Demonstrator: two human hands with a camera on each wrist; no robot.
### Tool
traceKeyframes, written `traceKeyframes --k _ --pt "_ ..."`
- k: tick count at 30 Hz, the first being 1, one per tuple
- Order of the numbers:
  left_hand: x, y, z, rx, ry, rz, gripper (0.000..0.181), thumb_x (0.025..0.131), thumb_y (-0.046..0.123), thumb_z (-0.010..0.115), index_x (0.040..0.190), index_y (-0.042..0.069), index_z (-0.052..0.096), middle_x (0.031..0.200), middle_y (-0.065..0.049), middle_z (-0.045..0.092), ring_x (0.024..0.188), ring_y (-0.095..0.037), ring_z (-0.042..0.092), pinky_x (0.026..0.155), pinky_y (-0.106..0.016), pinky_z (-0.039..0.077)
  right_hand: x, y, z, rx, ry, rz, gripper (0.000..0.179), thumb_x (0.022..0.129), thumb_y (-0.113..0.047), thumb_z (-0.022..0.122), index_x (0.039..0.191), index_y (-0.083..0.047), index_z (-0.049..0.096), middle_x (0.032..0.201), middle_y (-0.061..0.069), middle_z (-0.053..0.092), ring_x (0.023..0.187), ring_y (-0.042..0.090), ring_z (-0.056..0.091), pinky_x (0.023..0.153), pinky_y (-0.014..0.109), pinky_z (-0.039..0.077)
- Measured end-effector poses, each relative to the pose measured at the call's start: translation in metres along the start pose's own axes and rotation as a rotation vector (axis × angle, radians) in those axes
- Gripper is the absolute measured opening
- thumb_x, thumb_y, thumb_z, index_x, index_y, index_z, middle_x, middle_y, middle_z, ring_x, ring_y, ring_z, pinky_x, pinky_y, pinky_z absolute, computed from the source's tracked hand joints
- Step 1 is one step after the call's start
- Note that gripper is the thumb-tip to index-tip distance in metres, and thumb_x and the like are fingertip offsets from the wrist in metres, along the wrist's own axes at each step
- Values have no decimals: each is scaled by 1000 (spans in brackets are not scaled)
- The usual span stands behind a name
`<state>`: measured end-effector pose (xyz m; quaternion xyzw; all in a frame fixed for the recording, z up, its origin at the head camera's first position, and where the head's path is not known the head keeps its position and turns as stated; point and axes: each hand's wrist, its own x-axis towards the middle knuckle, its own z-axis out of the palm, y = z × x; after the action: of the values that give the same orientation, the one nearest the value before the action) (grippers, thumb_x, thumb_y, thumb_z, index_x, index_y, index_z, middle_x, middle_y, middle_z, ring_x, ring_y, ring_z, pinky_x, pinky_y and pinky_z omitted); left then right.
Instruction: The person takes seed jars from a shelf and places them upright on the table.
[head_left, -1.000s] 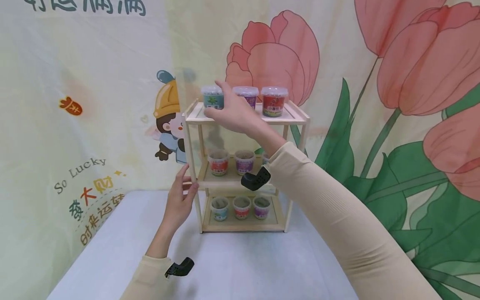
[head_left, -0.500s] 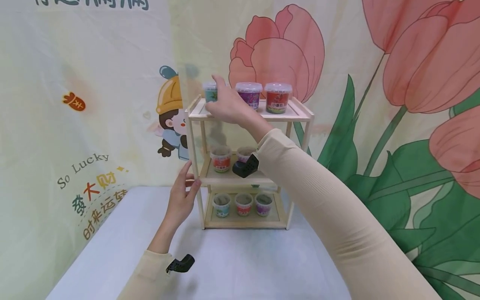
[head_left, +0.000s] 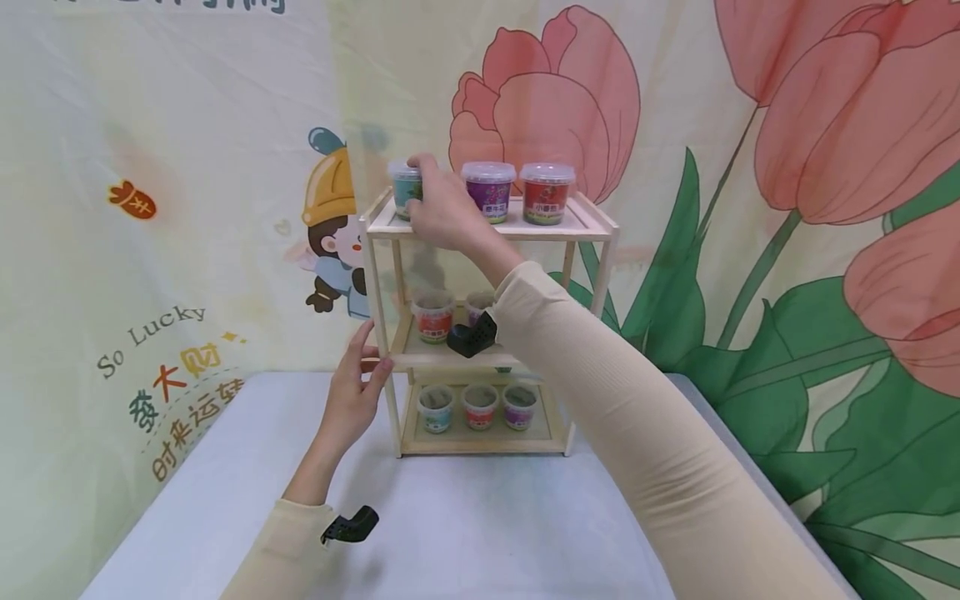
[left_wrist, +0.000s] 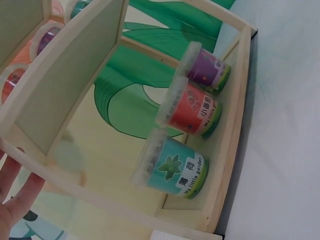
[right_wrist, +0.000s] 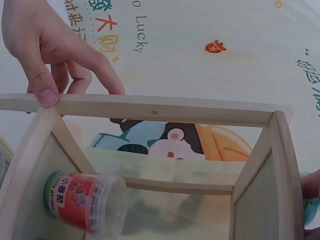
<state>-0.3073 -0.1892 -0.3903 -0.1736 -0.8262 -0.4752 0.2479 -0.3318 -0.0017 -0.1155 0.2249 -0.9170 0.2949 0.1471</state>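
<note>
On the top tier of a small wooden shelf (head_left: 491, 237), my right hand (head_left: 447, 210) grips a lidded teal cup (head_left: 403, 185) at the left end, covering its right side. A purple cup (head_left: 489, 192) and a red cup (head_left: 548, 193) stand upright to its right. Lower down, my left hand (head_left: 349, 393) holds the shelf's left front post at the middle tier, thumb in front. The right wrist view shows that thumb (right_wrist: 48, 95) on the wooden joint. At that view's right edge, only part of my right hand (right_wrist: 312, 184) shows.
The middle tier bears a red cup (head_left: 432, 317) and others partly hidden by my right arm. On the bottom tier are a teal cup (left_wrist: 176, 169), a red cup (left_wrist: 192, 111) and a purple cup (left_wrist: 206, 67). A white-covered table (head_left: 465, 525) lies beneath; a printed cloth (head_left: 225, 167) hangs behind.
My right hand has shifted the teal cup slightly left on the top tier, widening the gap to the purple cup. My left hand stays at the post. The head view has moved a little.
</note>
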Motion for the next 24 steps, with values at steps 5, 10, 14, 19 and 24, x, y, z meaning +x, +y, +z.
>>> traceKeyframes --k 5,10,14,19,24 --pt "1 0 0 -8 -2 -5 72 110 25 60 170 36 20 132 -22 58 118 -41 64 93 -63 58 -3 2 2 28 52 -5 53 110 -18 57 160 -19 39 155 9 53 138 21 49 116 36 43" --pt "0 0 4 -10 -13 -14 73 110 24 60 170 38 20 131 -21 58 118 -41 65 93 -63 58 -7 10 3 56 67 -36 53 110 -20 59 159 -20 41 155 7 53 139 20 50 118 36 41" --pt "0 -1 10 -14 -34 -5 73 110 25 60 170 38 19 131 -21 58 119 -41 65 93 -61 59 -12 17 1 68 94 -48 53 109 -20 60 159 -22 43 154 7 54 138 20 49 118 36 40" --pt "0 -1 9 6 -30 6 73 110 23 60 169 36 20 129 -21 59 116 -40 67 91 -61 60 -19 14 -1 74 112 -106 53 108 -20 63 158 -21 45 153 5 55 135 19 50 115 33 42" --pt "2 -1 1 35 -9 22 75 109 19 61 169 36 19 128 -22 59 115 -42 67 89 -62 60 -31 3 -8 99 127 -155 53 107 -21 65 157 -25 49 149 2 57 129 16 52 106 29 45"
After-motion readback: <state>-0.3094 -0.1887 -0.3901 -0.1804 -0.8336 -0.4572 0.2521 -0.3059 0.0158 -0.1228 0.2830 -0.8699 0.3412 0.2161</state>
